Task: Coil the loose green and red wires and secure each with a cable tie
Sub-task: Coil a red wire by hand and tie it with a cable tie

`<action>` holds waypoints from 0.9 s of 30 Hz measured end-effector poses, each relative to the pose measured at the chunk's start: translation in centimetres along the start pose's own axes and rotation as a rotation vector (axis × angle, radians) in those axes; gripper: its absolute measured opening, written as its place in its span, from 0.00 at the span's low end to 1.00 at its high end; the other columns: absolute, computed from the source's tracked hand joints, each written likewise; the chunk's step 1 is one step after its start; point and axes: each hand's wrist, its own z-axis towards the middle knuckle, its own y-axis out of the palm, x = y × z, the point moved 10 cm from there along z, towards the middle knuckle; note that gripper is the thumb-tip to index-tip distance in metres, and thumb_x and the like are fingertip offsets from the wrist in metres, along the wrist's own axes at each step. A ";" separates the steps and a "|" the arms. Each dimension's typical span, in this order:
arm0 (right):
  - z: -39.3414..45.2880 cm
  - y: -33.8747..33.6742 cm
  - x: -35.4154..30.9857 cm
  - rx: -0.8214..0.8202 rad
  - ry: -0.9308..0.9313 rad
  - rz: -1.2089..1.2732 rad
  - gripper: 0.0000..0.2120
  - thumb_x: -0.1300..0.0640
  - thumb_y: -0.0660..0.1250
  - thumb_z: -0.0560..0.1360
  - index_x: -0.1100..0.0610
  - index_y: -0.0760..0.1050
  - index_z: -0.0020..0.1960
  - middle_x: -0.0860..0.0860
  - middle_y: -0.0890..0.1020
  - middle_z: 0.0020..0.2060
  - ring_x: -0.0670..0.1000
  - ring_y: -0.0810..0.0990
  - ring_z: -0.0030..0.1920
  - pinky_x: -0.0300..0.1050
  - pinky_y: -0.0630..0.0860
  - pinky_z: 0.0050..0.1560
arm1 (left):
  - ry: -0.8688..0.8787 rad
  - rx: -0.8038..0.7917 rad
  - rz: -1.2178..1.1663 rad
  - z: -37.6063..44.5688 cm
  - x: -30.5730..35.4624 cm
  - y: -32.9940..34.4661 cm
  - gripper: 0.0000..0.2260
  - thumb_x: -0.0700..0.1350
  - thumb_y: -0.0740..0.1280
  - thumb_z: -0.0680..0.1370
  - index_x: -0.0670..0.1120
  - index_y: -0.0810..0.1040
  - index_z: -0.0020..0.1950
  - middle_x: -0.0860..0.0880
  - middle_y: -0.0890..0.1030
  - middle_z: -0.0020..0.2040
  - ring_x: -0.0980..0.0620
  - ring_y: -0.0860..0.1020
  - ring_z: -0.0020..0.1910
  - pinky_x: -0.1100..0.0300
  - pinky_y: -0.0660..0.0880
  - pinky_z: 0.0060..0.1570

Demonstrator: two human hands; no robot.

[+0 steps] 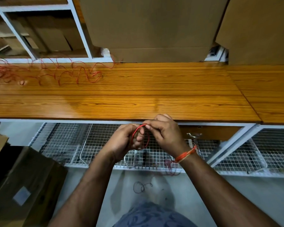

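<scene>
Head view: both hands [144, 136] round a red wire coil [140, 136].

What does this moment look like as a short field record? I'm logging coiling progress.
left hand: grips red coil
right hand: pinches coil top
coil location: held in front of bench edge, above mesh rack
loose red wire: tangled on bench, far left
green wire: none seen
cable tie: none seen
behind bench: cardboard boxes
</scene>
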 end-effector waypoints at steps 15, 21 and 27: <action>-1.3 2.1 2.7 -0.215 0.307 0.505 0.12 0.51 0.62 0.82 0.58 0.75 0.46 0.46 0.74 0.36 0.44 0.71 0.39 0.43 0.68 0.41 | -0.020 -0.120 -0.362 1.1 -0.4 1.9 0.10 0.42 0.59 0.78 0.46 0.73 0.37 0.56 0.61 0.25 0.58 0.51 0.25 0.66 0.51 0.24; -5.6 2.7 8.5 -0.155 0.518 0.566 0.07 0.65 0.71 0.78 0.54 0.78 0.51 0.47 0.78 0.41 0.44 0.76 0.42 0.40 0.75 0.45 | 0.063 0.017 -0.762 1.6 1.2 -1.9 0.10 0.42 0.57 0.78 0.47 0.72 0.38 0.56 0.63 0.23 0.60 0.52 0.24 0.67 0.51 0.21; -5.5 1.0 7.4 -0.106 0.334 0.248 0.06 0.61 0.74 0.76 0.51 0.85 0.48 0.44 0.82 0.43 0.42 0.80 0.46 0.37 0.75 0.47 | 0.243 0.221 -0.826 1.5 2.1 -6.0 0.11 0.41 0.55 0.83 0.46 0.72 0.43 0.56 0.66 0.27 0.60 0.62 0.21 0.68 0.58 0.20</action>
